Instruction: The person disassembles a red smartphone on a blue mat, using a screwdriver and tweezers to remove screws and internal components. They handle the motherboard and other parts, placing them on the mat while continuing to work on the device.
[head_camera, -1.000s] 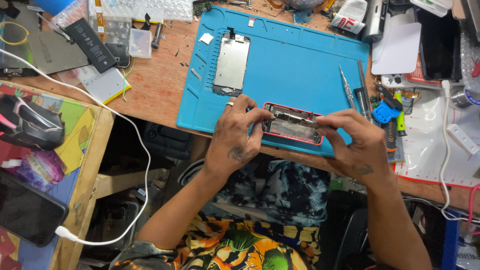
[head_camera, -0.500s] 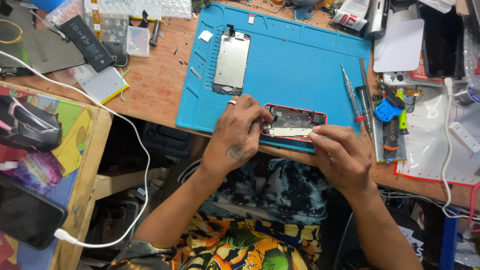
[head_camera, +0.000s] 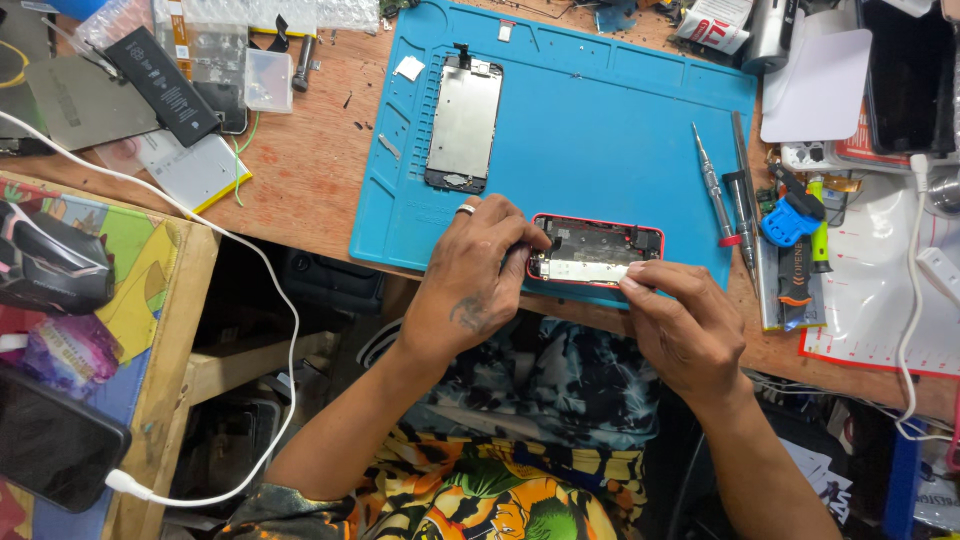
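- Right now the opened phone body, a red-edged shell with its insides showing, lies at the lower middle of the frame, on the near edge of the blue work mat.
- Left hand is closed on the shell's left end, fingertips curled over the corner, pinning it to the mat.
- Right hand pinches toward the shell's lower right edge, thumb and forefinger meeting at a pale strip across the body; whether it truly grips the strip or only presses it, I cannot tell.
- To do this well, I judge the left hand should bear straight down so the shell does not skate off the mat's near edge, which is very close.
- Any pull or press on the strip should probably run slow and flat along the body, not upward, since thin parts bend or tear.
- Keep fingers off the exposed board as far as possible.
- Detached screen assembly lies face down at upper middle, well apart.
- Two screwdrivers rest at the mat's right edge, near the right hand.
- A black battery sits upper left on the wooden bench.
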